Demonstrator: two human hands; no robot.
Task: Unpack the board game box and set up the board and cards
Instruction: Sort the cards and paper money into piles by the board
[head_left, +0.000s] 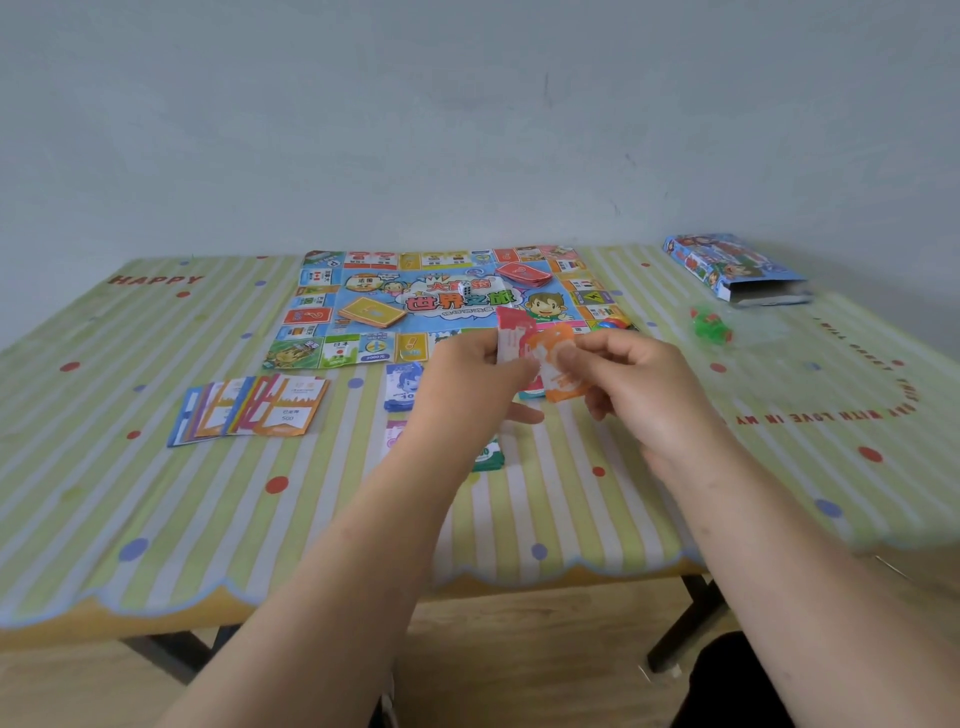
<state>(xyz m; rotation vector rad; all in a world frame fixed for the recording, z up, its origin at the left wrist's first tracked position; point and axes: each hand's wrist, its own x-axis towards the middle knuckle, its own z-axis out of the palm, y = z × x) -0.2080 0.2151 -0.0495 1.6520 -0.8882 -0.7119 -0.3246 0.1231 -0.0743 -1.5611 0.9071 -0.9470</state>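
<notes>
On "HAPPY" tablecloth (156, 467), "500" card (291, 410), hands (470, 374) (631, 382) pinching notes (558, 358)

A plain, pale grey-blue wall (467, 104) with a few small dark marks stood behind the table (156, 621), and the light on it was soft and even. The table was covered by a tablecloth (104, 493) with green and white stripes, coloured dots and a scalloped blue edge. Under it, dark legs (693, 618) stood on a light wooden floor (545, 654).
</notes>
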